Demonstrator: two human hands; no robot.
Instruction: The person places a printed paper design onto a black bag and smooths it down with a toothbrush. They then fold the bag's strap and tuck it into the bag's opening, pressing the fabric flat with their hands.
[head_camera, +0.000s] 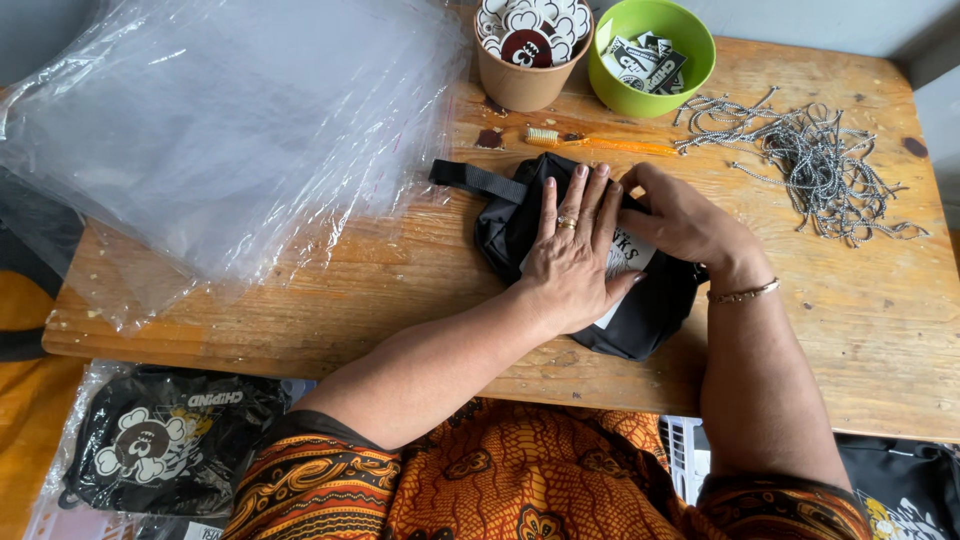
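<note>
orange patterned dress (520, 480) nearest, left hand (570, 255) flat on black pouch (640, 310), right hand (680, 220) curled on its white card (625, 258), wooden table (300, 320)

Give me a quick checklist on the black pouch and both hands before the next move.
1. Left hand flat on the black pouch: ok.
2. Right hand at the pouch's upper edge: ok; grip cannot tell.
3. White card under the hands: ok.
4. Pouch strap lies free on the wooden table: ok.
5. Plastic bags apart from pouch: ok.
6. Pouch closed: cannot tell.
</note>
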